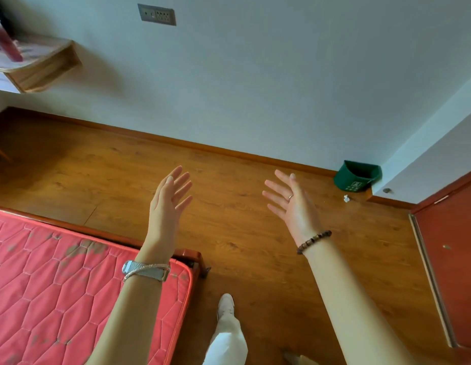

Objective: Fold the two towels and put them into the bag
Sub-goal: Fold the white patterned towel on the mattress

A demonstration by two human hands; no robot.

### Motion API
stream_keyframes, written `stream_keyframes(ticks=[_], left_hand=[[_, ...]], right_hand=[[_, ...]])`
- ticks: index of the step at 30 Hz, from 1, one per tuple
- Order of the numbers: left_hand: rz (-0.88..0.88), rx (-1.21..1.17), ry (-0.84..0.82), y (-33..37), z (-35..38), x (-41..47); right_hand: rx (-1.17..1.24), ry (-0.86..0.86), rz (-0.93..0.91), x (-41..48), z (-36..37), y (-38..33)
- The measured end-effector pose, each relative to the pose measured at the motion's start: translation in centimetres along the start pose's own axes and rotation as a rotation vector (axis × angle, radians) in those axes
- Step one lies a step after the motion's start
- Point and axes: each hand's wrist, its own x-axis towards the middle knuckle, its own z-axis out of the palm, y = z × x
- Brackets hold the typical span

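I am holding my left hand (168, 204) and right hand (292, 204) out, fingers straight and spread, palms facing each other, gripping nothing. A pink-red thing (10, 46) is lying on the wall shelf (44, 67), too blurred to identify.

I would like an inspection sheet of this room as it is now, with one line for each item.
Surface: red quilted mattress, grey stains.
Job's things: towels and bag, nothing seen.
Clutter: white scrap on the wooden floor beside a green bin.
Hands: left hand and right hand open, fingers spread, holding nothing.
Cables: nothing seen; socket panel on the wall.
Surroundings: wooden shelf with a blurred red thing, red door.
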Motion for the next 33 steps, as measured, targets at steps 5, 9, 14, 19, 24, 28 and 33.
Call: stream_keyframes(ticks=[5,9,14,19,24,28,33], left_hand=[[-0.002,-0.029,0.067,0.8,-0.3,7.3],[0.021,-0.030,0.105,2.2,-0.9,12.6],[0.047,-0.023,0.175,3.2,-2.1,17.4],[0.068,-0.005,0.254,3.1,-3.1,21.2],[0.087,-0.019,0.383,3.3,-3.2,25.3],[0.109,-0.050,0.495,3.6,-3.0,28.7],[0.125,-0.087,0.637,4.3,-2.6,32.9]], right_hand=[[0.010,-0.024,0.009,7.2,2.2,-2.7],[0.040,-0.041,0.017,12.4,4.2,-4.2],[0.057,-0.101,0.037,18.1,7.2,-5.6],[0.037,-0.201,0.055,23.6,10.2,-6.8],[0.000,-0.343,0.077,30.3,13.6,-7.9],[-0.052,-0.459,0.094,35.9,16.3,-9.0],[-0.119,-0.597,0.115,42.1,19.4,-10.9]])
